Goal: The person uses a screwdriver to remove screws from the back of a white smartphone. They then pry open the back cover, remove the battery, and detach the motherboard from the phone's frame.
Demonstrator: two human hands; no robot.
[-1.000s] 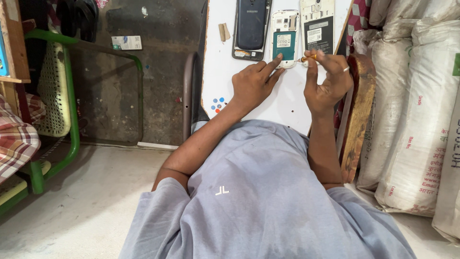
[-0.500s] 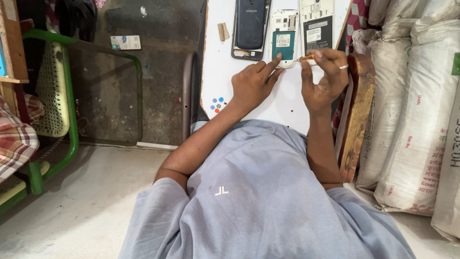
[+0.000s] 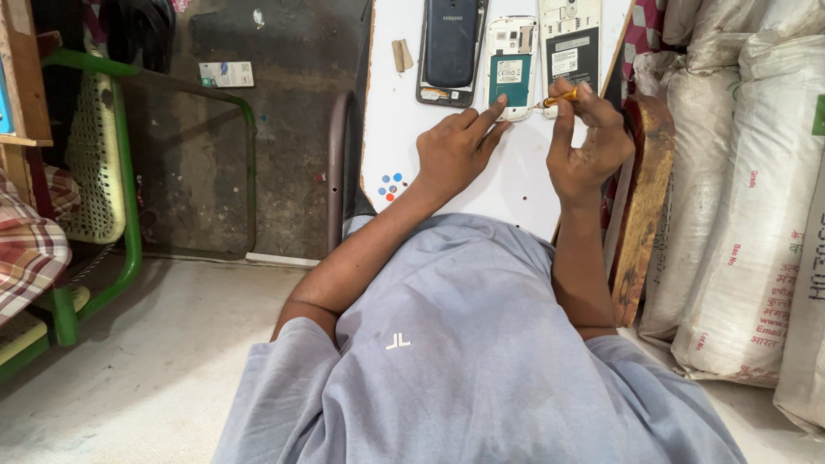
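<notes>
A small opened white phone with a teal battery lies back-up on the white table. My left hand rests on the table and its forefinger presses the phone's lower edge. My right hand pinches a small yellow-handled screwdriver, whose tip touches the phone's lower right corner. A dark blue back cover lies just left of the phone, and a second opened phone lies to its right.
A small tan block lies on the table's left part, and coloured dot stickers sit near its front corner. Stacked white sacks stand on the right beside a wooden plank. A green metal chair frame stands left.
My right hand has shifted slightly, bringing the screwdriver's tip down to the white phone's lower right corner. My left hand stays on the phone.
</notes>
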